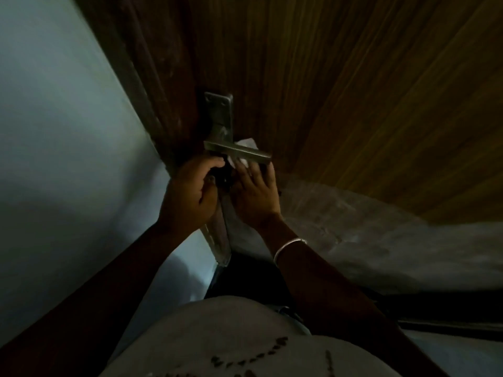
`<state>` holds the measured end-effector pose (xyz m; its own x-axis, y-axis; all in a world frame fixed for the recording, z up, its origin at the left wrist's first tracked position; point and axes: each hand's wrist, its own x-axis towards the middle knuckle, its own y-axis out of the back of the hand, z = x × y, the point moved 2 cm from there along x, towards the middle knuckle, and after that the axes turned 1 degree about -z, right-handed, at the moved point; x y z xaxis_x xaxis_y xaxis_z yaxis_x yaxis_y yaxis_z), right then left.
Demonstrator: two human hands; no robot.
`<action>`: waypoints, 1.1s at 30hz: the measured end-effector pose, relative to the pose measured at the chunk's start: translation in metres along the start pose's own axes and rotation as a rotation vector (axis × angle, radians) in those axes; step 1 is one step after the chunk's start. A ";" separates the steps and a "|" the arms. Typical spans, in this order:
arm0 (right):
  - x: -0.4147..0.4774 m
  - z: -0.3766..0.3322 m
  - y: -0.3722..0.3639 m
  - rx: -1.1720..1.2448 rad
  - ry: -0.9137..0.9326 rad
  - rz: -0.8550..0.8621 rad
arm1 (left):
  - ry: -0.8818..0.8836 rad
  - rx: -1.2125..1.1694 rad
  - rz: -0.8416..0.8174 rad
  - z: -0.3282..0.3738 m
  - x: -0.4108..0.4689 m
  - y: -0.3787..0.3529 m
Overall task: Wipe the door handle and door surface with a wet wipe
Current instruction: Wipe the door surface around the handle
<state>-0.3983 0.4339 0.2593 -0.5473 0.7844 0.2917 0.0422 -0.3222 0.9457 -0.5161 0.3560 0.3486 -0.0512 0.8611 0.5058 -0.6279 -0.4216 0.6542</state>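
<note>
**Wood, steel and a white wipe at the latch**

Brown wood grain is filling most of what we are seeing: the door [340, 77] is leaning across the upper right of the dim view, with a pale wall [54, 131] to its left. We are looking at the metal door handle [239, 153] — its lever is lying crosswise, and its backplate [220, 118] is rising above it against the wood.

Our right hand [255, 191] is reaching up under the lever, fingers [245, 170] spread and pressing the white wet wipe [246, 144] against the door just behind the handle; a crumpled edge of the wipe is showing above the lever, another bit below it. A thin bangle [288, 247] is sitting on that wrist.

Our left hand [190, 186] is curling around something dark just below the inner end of the lever — we cannot tell what it is in this light. Pale patterned clothing [231, 336] is filling the bottom of the view.
</note>
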 end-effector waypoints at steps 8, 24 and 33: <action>0.018 -0.024 -0.007 -0.068 0.242 -0.212 | 0.129 -0.050 0.099 -0.011 -0.005 0.010; -0.034 0.035 -0.011 -0.098 0.020 -0.087 | 0.041 -0.099 0.046 -0.019 -0.008 0.001; -0.110 0.091 -0.012 0.019 -0.531 -0.128 | -0.097 -0.189 -0.149 0.004 -0.007 -0.029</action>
<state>-0.2623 0.3996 0.2290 -0.0524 0.9781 0.2014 0.0207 -0.2006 0.9795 -0.4941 0.3610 0.3282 0.1218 0.8744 0.4696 -0.7573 -0.2239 0.6135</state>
